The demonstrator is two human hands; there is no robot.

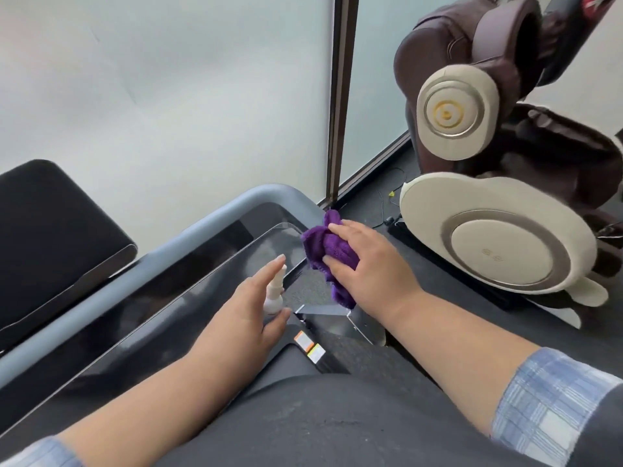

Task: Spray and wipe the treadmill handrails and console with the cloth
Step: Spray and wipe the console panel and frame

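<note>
Centre frame: right hand (367, 264) bunches the crumpled purple microfibre cloth (323, 251) against the glossy black treadmill console (188, 298), likely wiping its corner. Left hand (242, 311) clasps the small white spray bottle (274, 291), forefinger extended over the nozzle, apparently ready to spray.

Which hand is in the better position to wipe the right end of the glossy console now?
The right hand. It already grips the purple fluffy cloth against the right end of the glossy black treadmill console, beside the grey handrail. The left hand is occupied with the small white spray bottle.
</note>
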